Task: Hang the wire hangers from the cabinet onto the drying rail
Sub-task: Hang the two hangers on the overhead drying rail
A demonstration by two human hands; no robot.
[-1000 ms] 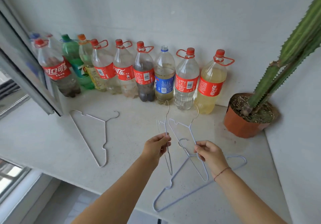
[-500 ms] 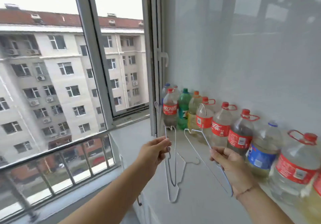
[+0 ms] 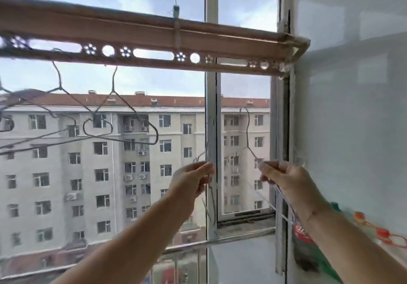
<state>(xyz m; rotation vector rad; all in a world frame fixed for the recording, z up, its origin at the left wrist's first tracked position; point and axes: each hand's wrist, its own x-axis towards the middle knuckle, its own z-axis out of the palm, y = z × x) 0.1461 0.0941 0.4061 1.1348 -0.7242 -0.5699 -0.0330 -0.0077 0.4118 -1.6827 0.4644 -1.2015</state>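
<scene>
A tan drying rail (image 3: 154, 39) with punched holes runs across the top of the view. Two wire hangers (image 3: 132, 116) hang from it at the left, and more wire shows at the far left edge. My left hand (image 3: 191, 180) is pinched on a thin wire hanger (image 3: 209, 134) that stands edge-on in front of the window post. My right hand (image 3: 284, 180) is pinched on a second wire hanger (image 3: 247, 134), whose hook points up. Both held hangers are well below the rail.
A window frame post (image 3: 211, 107) stands right behind the held hangers. The white wall (image 3: 352, 107) closes the right side. Bottles with red caps (image 3: 308, 239) stand at the lower right. A balcony railing (image 3: 187, 248) runs below, with an apartment block outside.
The view has swung up from the cabinet top and bottles to the window and rail. Both hands have risen with their hangers toward the rail.
</scene>
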